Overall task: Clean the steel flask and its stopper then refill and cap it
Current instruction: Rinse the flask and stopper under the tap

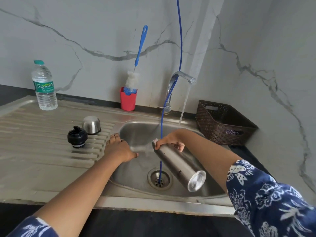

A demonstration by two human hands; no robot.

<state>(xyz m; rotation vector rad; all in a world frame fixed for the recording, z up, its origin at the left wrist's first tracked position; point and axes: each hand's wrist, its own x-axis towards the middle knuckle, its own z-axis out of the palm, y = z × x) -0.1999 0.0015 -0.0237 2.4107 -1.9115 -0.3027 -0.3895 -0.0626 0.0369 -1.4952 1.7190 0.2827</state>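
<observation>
Your right hand [171, 142] gripped the steel flask [179, 166] near its mouth, tilting it mouth-down over the sink [136, 130] with its base toward you. Your left hand [119, 147] lay released, fingers flat on the sink's left rim. Blurred water seemed to leave the mouth. To drain it well, you needed the mouth low, inside the basin. The black stopper [77, 136] stood on the bench [42, 151], well left.

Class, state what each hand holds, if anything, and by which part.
The right hand grips the steel flask near its mouth end; the left hand holds nothing.
</observation>
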